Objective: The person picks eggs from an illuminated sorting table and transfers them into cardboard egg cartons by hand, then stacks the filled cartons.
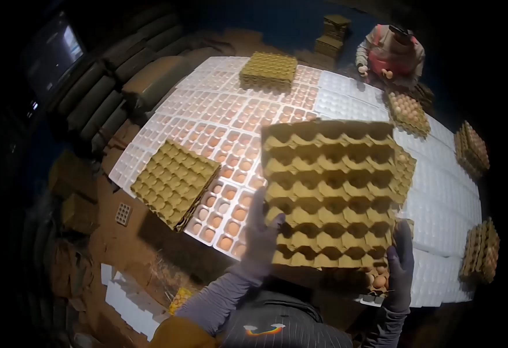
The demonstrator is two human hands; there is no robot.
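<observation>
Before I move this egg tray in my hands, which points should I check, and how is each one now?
1. Left hand on one side of the egg tray: ok.
2. Right hand on its opposite side: ok.
3. Its visible face empty: ok.
4. Single tray held: cannot tell.
5. Space beyond it free of eggs: not ok; some show past its lower edge.
6. Co-worker's hands apart from it: ok.

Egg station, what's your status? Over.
Left hand and right hand gripping tray by opposite sides. Tray raised over cartons, no eggs showing in it. Tray blocks view of some cartons.
</observation>
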